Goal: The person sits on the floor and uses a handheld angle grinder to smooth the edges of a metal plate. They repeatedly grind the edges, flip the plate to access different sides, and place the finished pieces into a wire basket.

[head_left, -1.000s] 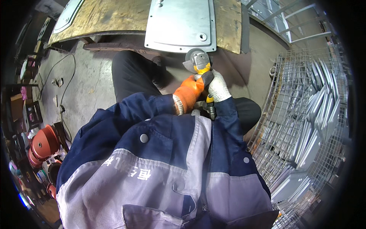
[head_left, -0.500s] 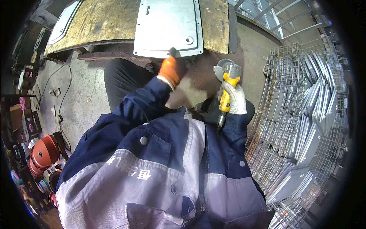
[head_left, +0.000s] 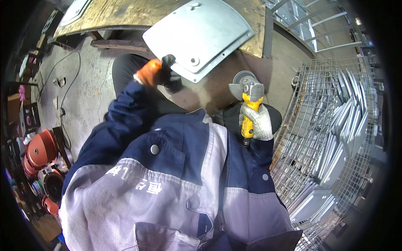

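My left hand (head_left: 154, 72), in an orange and black glove, is closed on the near-left edge of a pale grey metal panel (head_left: 201, 33). The panel has a raised middle, a rim with small holes, and a round boss near one corner. It lies turned at an angle on a wooden bench, with its near corner jutting past the bench edge. In a white glove, my right hand (head_left: 260, 121) is wrapped round the yellow body of an angle grinder (head_left: 252, 97). The grinder's disc and guard point away from me, below the panel and apart from it.
Another metal panel (head_left: 75, 11) rests at the far left of the worn wooden bench (head_left: 121, 14). On the right stands a wire mesh basket (head_left: 299, 113) with many stacked metal plates (head_left: 345, 117). Reddish round housings (head_left: 42, 147) sit at left, and a cable (head_left: 78, 73) crosses the floor.
The panel has turned on the bench, its near corner swinging out toward me. My left hand has moved left along with its edge. The grinder in my right hand has come slightly nearer to me.
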`<state>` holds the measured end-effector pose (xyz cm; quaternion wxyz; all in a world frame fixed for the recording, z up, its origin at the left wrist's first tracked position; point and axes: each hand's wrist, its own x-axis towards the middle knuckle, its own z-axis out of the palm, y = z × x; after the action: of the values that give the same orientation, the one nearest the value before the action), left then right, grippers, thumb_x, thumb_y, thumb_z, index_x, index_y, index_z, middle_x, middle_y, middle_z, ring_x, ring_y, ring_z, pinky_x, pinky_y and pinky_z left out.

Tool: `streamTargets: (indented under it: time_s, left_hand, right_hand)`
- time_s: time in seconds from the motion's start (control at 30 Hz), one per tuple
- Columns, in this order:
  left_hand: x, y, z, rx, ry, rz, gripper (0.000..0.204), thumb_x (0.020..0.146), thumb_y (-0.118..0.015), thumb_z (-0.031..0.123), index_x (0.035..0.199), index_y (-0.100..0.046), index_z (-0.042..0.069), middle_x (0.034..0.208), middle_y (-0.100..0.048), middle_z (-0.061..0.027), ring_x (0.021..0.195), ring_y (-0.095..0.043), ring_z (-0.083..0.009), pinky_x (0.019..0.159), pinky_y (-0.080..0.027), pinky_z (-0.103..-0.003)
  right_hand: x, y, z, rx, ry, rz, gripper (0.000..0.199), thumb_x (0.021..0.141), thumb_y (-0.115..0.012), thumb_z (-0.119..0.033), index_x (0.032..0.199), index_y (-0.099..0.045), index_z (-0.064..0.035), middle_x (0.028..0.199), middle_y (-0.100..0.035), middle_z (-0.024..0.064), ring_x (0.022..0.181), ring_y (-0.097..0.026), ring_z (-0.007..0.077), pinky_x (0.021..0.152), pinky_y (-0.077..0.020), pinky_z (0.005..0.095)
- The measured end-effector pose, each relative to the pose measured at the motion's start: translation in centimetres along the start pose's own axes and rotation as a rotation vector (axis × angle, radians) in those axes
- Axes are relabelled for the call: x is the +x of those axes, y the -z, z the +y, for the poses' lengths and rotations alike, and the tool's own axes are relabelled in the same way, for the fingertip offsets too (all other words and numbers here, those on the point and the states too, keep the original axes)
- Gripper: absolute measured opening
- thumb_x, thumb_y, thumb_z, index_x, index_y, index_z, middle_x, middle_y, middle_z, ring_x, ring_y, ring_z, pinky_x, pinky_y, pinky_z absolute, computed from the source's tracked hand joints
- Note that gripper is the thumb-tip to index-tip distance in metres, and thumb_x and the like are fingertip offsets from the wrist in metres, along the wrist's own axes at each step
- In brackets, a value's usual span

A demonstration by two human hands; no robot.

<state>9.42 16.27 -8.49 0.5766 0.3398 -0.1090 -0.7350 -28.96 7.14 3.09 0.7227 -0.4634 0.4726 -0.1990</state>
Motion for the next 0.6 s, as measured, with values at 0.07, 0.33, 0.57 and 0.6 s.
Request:
streamTargets:
  time_s: [0.07,0.33,0.57,0.6]
  left_hand:
    - [0.3,1.0,3.4,1.568,-0.609,-0.038,0.025,0.089,-0.064,0.018,0.11,-0.06,0.004,0.093,-0.065,-0.0018,0.081,-0.062,-0.0168,0.074,-0.05,-0.026]
    - [4.8,3.1,9.9,-0.35,-0.625,0.49,0.046,0.097,-0.051,0.034,0.127,-0.049,0.0,0.124,-0.058,-0.016,0.109,-0.06,-0.0275,0.086,-0.052,-0.036]
    - [-2.6,-5.7,-3.6,-0.161,-0.229,0.294,0.04,0.095,-0.055,0.04,0.12,-0.058,0.009,0.111,-0.064,-0.0082,0.102,-0.06,-0.0216,0.089,-0.049,-0.038]
    - [-2.8,-6.6,-4.4,-0.123,-0.2,0.122,0.04,0.094,-0.057,0.041,0.119,-0.059,0.01,0.109,-0.064,-0.008,0.101,-0.06,-0.0205,0.089,-0.048,-0.037]
  right_hand:
    - [0.1,-0.7,-0.4,-0.065,-0.035,-0.037,0.021,0.083,-0.07,-0.014,0.095,-0.058,-0.0022,0.07,-0.061,0.0057,0.056,-0.06,0.0155,0.053,-0.0495,0.0288]
    - [3.3,-5.0,-1.6,-0.265,-0.041,-0.143,0.028,0.082,-0.071,-0.016,0.102,-0.057,-0.0016,0.077,-0.063,0.0062,0.061,-0.06,0.0143,0.056,-0.0493,0.0289]
    - [9.6,-11.3,-2.5,-0.297,-0.023,-0.319,0.037,0.079,-0.074,-0.02,0.106,-0.06,-0.0006,0.08,-0.063,0.0056,0.061,-0.058,0.0129,0.055,-0.0478,0.027]
    - [10.6,-12.4,-2.3,-0.292,0.068,-0.381,0.036,0.078,-0.075,-0.02,0.105,-0.06,-0.0006,0.08,-0.063,0.0055,0.062,-0.058,0.0127,0.056,-0.0475,0.0265]
